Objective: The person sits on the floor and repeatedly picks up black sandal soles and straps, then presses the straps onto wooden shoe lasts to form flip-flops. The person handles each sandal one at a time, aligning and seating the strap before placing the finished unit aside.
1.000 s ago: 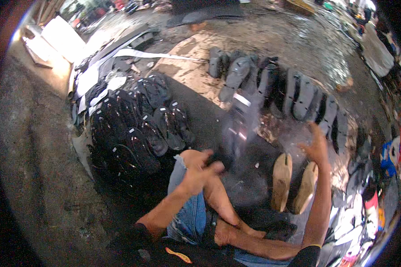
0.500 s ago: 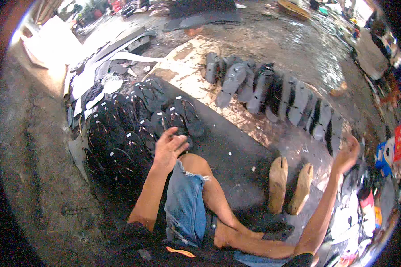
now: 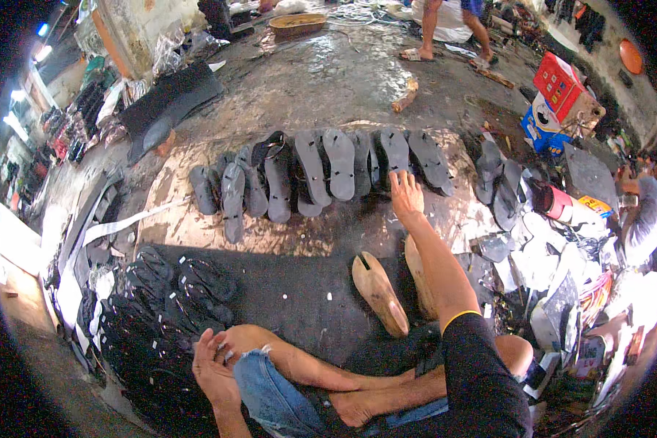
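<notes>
My right hand (image 3: 407,198) is stretched forward, its fingers extended over the near end of a grey sandal sole (image 3: 395,148). I cannot tell whether the fingertips touch it. That sole belongs to a row of grey soles (image 3: 339,164) with small dark plugs, some leaning on one another. Two wooden foot forms, one (image 3: 378,292) in plain sight and the other (image 3: 416,270) partly behind my right forearm, lie on the dark mat (image 3: 299,292). Beside my raised knee, my left hand (image 3: 215,365) is open with loosely bent fingers and holds nothing. Black thong sandals (image 3: 204,281) crowd the mat at left.
Scraps and sheets (image 3: 547,270) are heaped at right, near a red box (image 3: 558,84). A light, stained board (image 3: 175,190) lies under the soles. A dark sheet (image 3: 171,106) rests far left. Another person's legs (image 3: 431,29) stand at the back.
The head view has swung to the right. My right hand has moved from the right side to the row of soles. My left hand stays near the knee, empty.
</notes>
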A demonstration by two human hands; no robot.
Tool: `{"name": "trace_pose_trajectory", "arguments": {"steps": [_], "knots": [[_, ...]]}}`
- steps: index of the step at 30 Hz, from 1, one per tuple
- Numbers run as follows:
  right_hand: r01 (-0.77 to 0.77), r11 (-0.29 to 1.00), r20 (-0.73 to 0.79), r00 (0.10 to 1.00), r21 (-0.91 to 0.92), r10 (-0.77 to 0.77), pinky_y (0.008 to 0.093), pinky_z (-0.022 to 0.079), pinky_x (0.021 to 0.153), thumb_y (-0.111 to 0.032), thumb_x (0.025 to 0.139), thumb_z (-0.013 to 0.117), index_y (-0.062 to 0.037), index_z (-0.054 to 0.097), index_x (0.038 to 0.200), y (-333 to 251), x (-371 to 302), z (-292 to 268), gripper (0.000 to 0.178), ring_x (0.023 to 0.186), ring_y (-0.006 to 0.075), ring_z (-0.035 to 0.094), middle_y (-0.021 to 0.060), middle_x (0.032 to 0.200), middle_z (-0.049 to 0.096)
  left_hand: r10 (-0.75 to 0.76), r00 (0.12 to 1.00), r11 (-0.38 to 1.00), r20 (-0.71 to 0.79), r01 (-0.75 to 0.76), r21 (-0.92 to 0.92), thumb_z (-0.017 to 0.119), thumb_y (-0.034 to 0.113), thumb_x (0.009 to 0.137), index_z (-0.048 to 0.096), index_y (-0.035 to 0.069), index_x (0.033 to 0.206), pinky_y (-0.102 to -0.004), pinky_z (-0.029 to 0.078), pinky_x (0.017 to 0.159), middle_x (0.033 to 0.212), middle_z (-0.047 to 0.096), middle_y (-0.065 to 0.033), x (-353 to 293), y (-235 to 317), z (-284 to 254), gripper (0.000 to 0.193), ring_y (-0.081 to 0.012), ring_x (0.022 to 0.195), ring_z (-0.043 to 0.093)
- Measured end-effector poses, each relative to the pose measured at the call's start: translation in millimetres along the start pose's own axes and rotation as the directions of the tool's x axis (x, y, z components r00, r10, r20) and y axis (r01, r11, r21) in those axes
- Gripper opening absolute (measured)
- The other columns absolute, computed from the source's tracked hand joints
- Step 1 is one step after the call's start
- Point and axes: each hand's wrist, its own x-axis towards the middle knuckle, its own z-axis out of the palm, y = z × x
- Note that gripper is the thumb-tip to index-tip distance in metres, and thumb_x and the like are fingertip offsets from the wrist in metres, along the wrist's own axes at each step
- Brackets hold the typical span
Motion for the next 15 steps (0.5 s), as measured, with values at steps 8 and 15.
{"name": "trace_pose_trajectory", "arguments": {"steps": [8,15], "knots": [[0.005,0.416,-0.341,0.582,0.909,0.738,0.0421,0.053,0.091,-0.031,0.114,0.058,0.0060,0.068,0.120,-29.1,-29.1,-223.7,0.039,0.100,0.0260,0.065,0.0147,0.110,0.073,-0.013,0.909,0.985,0.417,-0.060,0.161,0.067,0.008,0.105,0.042,0.003,0.161,-0.0485,0.055,0.112,0.153,0.057,-0.0221,-1.3,-36.4,99.1,0.061,-0.0337,0.138,0.060],[-0.318,-0.324,0.393,0.898,0.891,0.198,0.0318,0.056,0.087,-0.014,0.102,0.078,-0.0066,0.065,0.119,-130.3,-287.3,-218.6,0.023,0.097,0.0114,0.062,0.0010,0.106,0.065,0.208,0.842,0.978,0.498,-0.190,-0.088,0.075,0.001,0.091,0.050,0.003,0.151,-0.0518,0.047,0.118,0.159,0.054,-0.0181,-48.2,4.1,141.3,0.066,-0.0335,0.146,0.053]]}}
